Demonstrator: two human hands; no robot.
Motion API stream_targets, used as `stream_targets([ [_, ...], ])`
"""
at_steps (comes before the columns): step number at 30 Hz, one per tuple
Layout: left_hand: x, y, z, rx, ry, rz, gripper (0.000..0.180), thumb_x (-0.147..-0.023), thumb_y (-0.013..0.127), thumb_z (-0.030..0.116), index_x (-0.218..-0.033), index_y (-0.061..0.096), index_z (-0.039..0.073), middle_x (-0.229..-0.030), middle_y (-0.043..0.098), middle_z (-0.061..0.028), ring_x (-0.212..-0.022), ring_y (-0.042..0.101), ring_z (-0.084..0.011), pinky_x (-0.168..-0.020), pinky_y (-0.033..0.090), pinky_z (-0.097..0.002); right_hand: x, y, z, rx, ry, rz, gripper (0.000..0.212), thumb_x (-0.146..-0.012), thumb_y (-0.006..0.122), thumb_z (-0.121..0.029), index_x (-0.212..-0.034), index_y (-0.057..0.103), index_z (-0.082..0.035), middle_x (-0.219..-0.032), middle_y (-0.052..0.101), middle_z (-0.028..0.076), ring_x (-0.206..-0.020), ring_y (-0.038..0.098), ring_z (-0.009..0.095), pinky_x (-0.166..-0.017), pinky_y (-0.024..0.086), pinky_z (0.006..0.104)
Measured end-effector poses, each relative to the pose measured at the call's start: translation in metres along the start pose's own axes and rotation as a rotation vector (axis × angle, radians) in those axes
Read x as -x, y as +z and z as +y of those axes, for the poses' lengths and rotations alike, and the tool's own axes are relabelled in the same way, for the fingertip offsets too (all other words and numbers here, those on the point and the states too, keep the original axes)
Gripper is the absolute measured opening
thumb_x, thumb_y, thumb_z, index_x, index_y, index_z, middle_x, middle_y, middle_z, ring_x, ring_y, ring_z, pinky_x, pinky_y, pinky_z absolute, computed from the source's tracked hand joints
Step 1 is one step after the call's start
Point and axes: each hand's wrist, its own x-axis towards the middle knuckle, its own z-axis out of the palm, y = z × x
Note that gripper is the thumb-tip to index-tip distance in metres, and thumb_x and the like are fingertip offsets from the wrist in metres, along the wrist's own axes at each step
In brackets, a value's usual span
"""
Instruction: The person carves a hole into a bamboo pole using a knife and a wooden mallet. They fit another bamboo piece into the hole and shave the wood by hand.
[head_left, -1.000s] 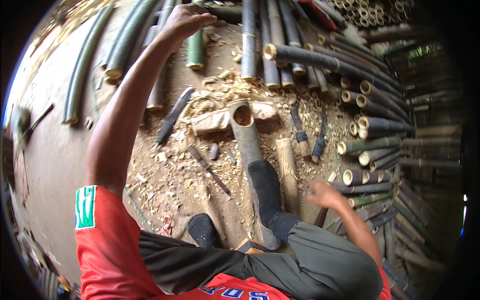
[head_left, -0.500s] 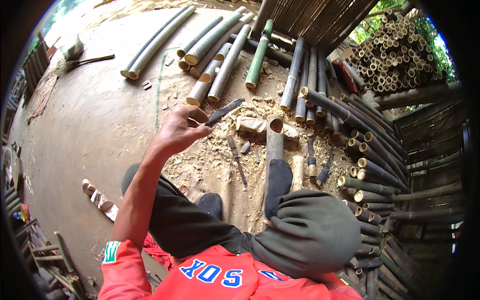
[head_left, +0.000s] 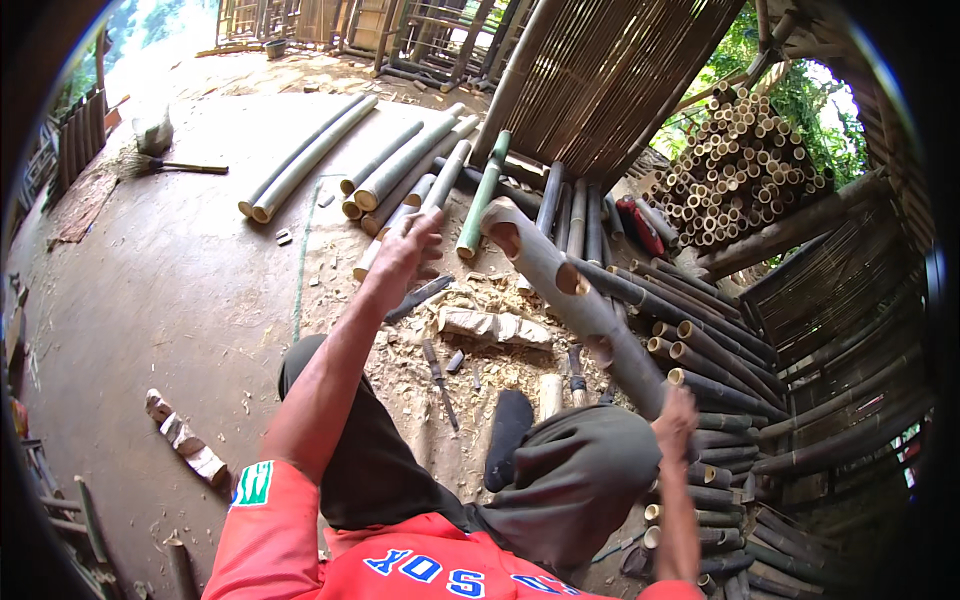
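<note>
My right hand (head_left: 676, 420) is closed round the lower end of a bamboo tube (head_left: 597, 315). The tube has cut openings in its side and slants up and left, raised above the shavings. My left hand (head_left: 408, 252) is stretched forward, its fingers bent but apart, at the near end of a pale bamboo pole (head_left: 452, 172). It overlaps that end, and I cannot tell whether it touches it. A dark-bladed knife (head_left: 420, 298) lies on the ground just below my left hand. A pale carved wood block (head_left: 495, 327) rests among the shavings between the hands.
Several cut bamboo poles (head_left: 315, 160) lie ahead on the ground. More poles (head_left: 735, 375) are stacked at the right, below a heap of tubes (head_left: 740, 165). Narrow tools (head_left: 440, 385) and a wood piece (head_left: 185, 440) lie nearby. A woven bamboo panel (head_left: 620, 80) leans at the back.
The knife has left my left hand and lies on the ground; that hand has reached farther forward. My right hand has come into view, holding the notched tube, lifted from under my foot.
</note>
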Motion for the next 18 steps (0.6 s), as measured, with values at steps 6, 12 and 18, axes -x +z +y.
stream_targets([
  [6,-0.048,0.026,-0.023,0.347,-0.19,-0.168,0.093,-0.091,0.053,0.08,-0.15,0.044,0.008,-0.131,0.062,-0.0199,-0.108,0.069,-0.031,-0.076,0.063,-0.0492,-0.147,-0.13,-0.023,0.506,-0.437,0.663,0.065,-0.081,0.071,-0.002,-0.143,0.058,-0.016,-0.138,0.058,0.009,-0.135,0.052,0.03,-0.119,0.035,0.05],
  [12,-0.099,0.041,-0.083,0.39,-0.237,0.051,0.048,-0.099,0.06,0.057,-0.122,0.06,0.014,-0.102,0.068,-0.0087,-0.088,0.069,-0.024,-0.067,0.058,-0.0428,-0.214,-0.153,-0.089,0.466,-0.441,0.877,0.058,-0.086,0.063,0.003,-0.137,0.063,-0.024,-0.141,0.058,-0.001,-0.139,0.049,0.025,-0.124,0.028,0.0547],
  [18,-0.094,0.047,-0.086,0.372,-0.191,0.12,0.037,-0.098,0.065,0.04,-0.115,0.059,0.008,-0.092,0.069,-0.0081,-0.067,0.067,-0.0212,-0.054,0.054,-0.0336,-0.203,-0.121,-0.067,0.424,-0.395,0.838,0.06,-0.084,0.064,0.006,-0.136,0.063,-0.025,-0.14,0.057,-0.001,-0.139,0.047,0.026,-0.124,0.027,0.0543],
])
